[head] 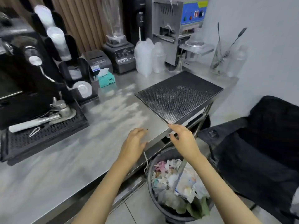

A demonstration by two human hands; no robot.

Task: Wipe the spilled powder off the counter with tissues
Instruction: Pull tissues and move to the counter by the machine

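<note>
Steel counter under spilled powder; blender label blurred

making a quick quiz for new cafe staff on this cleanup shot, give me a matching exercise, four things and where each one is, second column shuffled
Things:
1 tissue box
2 spilled powder
3 black mat
4 waste bin

Places:
a on the floor, below the worktop's edge
b right end of the counter
c at the back of the worktop, a tissue sticking out of it
d spread over bare steel, left of the mat

Pairs: 1-c, 2-d, 3-b, 4-a
</note>
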